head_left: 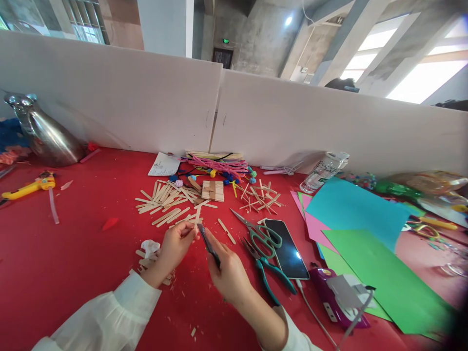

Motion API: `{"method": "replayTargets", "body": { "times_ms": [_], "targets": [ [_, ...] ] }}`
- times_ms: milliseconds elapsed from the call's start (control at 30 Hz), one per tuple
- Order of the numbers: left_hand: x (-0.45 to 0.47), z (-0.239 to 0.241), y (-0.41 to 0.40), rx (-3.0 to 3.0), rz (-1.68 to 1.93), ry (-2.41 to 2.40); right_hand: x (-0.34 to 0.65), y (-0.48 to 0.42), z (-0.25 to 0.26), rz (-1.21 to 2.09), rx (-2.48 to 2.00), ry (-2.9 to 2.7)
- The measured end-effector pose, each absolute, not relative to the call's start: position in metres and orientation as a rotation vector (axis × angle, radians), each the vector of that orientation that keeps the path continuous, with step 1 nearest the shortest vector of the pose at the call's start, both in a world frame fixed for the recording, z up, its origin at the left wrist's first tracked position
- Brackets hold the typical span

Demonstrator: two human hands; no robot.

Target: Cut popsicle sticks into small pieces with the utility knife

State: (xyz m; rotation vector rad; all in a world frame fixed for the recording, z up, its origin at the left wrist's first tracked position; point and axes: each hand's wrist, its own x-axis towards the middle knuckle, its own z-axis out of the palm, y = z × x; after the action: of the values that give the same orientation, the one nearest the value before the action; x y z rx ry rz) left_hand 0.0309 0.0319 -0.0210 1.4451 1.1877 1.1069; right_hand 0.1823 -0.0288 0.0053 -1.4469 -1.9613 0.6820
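Between the fingertips of my left hand [178,247] is a wooden craft stick [198,214], pointing away from me. My right hand [229,270] is wrapped round a dark utility knife [209,244], its front end touching or very close to the stick near my left fingertips. Just beyond lies a loose pile of craft sticks [164,197], with a banded bundle of sticks [212,191] beside it. A single notched stick [227,231] rests to the right of the knife. Under my left wrist are more stick pieces and a crumpled white tissue [150,247]. Small wood shavings dot the red tabletop.
Right of my hands are green-handled scissors [265,239], teal pliers [270,273], a phone [287,248] and a purple device [338,297] with a cable. Coloured paper [387,278] covers the right side. A yellow glue gun [31,187] and steel jug [47,131] stand left. A white partition [146,97] borders the back.
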Motion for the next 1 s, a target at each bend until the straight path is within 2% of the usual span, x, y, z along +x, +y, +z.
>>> {"method": "replayTargets", "body": {
  "times_ms": [333,533,767,1000],
  "targets": [
    [0.035,-0.009,0.026,1.536,1.145,1.235,0.179,-0.034,0.003,0.623,-1.512,-2.007],
    [0.035,-0.002,0.021,1.619,1.130,1.330,0.179,-0.032,0.007,0.911,-1.361,-1.788],
    [0.033,-0.010,0.022,1.683,1.146,1.338,0.176,-0.029,0.013,1.518,-1.308,-1.238],
    [0.034,-0.015,0.027,1.644,1.170,1.337,0.176,-0.026,0.020,1.767,-1.124,-0.890]
  ]
}}
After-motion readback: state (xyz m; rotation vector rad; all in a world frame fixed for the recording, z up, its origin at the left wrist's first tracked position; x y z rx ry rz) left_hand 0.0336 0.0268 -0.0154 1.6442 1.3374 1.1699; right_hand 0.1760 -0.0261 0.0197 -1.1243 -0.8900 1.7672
